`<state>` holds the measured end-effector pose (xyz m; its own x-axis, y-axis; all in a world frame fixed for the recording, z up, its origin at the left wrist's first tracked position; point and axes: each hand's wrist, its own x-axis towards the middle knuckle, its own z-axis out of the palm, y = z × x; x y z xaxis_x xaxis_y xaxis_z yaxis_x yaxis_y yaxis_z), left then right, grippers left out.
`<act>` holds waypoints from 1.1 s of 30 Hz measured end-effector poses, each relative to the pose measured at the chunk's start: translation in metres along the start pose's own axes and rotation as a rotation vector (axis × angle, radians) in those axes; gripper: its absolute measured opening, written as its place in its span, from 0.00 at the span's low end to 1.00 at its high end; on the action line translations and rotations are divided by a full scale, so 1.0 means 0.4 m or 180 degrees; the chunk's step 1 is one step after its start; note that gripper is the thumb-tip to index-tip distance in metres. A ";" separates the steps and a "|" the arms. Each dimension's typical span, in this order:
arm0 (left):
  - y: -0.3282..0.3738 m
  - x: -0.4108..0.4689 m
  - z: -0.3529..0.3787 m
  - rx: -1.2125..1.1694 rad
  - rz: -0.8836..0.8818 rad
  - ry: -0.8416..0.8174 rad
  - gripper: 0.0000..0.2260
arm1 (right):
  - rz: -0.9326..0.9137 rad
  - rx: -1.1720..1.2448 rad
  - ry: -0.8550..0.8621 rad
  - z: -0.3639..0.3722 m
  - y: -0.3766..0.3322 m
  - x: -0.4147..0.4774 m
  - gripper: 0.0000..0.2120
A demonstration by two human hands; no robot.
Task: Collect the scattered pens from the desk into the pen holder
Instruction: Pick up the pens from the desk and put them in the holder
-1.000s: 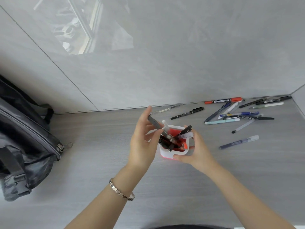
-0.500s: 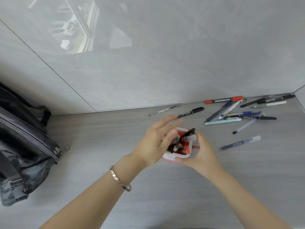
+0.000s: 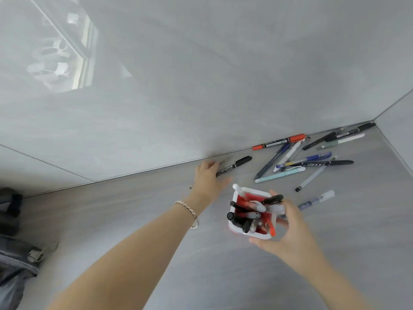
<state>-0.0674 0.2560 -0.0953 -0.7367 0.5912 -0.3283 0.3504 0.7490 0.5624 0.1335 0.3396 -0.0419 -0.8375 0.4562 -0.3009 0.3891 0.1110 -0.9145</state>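
My right hand [image 3: 292,233] grips the white pen holder with a red inside [image 3: 257,235], which holds several pens and markers. My left hand [image 3: 207,179] reaches out to the wall's foot with fingers spread. It lies over a thin clear pen [image 3: 224,161] and touches the near end of a black marker [image 3: 234,165]. Several more pens are scattered to the right: an orange marker [image 3: 279,142], a teal pen [image 3: 279,176], a long black marker [image 3: 324,163] and a clear blue pen [image 3: 317,201] just beyond my right hand.
A grey backpack [image 3: 13,265] with a zipper pull sits at the left edge of the desk. A glossy grey wall [image 3: 201,86] rises right behind the pens, and a side wall [image 3: 400,135] closes the right corner.
My left hand has left the holder, where it put a pen in, and stretched forward to the black marker by the wall. The right hand keeps its hold on the holder.
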 end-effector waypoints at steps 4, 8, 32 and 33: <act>0.028 0.014 0.035 0.0257 0.0404 0.0171 0.14 | 0.0009 -0.0048 0.0030 0.000 -0.006 0.006 0.36; 0.053 0.032 0.014 0.0484 0.0230 -0.0259 0.14 | 0.0011 -0.0085 0.0028 -0.003 -0.006 0.006 0.38; 0.010 -0.466 -0.243 -0.4397 0.0353 0.0345 0.12 | -0.0234 -0.0364 -0.0939 0.144 -0.113 -0.071 0.42; 0.009 -0.471 -0.237 -0.4403 0.0430 0.0205 0.11 | -0.0229 -0.0386 -0.0757 0.140 -0.128 -0.073 0.41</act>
<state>0.0178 0.1190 0.0406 -0.7816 0.5915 -0.1980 -0.4023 -0.2354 0.8848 0.1165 0.2714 -0.0014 -0.9256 0.2248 -0.3046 0.3565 0.2472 -0.9010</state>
